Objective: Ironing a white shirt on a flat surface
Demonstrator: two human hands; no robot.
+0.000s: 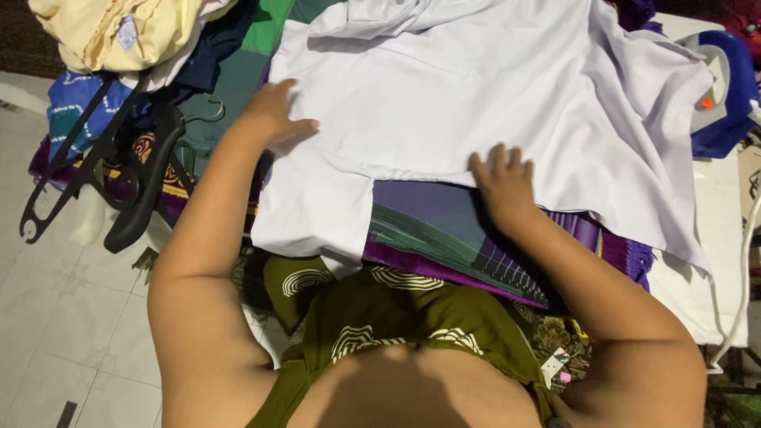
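Showing pale square floor tiles (71, 317) at the left, dimly lit and faintly glossy. Bearing 2 black plastic hangers (103, 170) hanging over a heap of folded clothes (119, 32). Lying under purple and green patterned cloths (444, 238), a white-covered board (717, 238). Resting at the far right, a blue and white iron (725, 87), its white cord (745, 261) trailing down.
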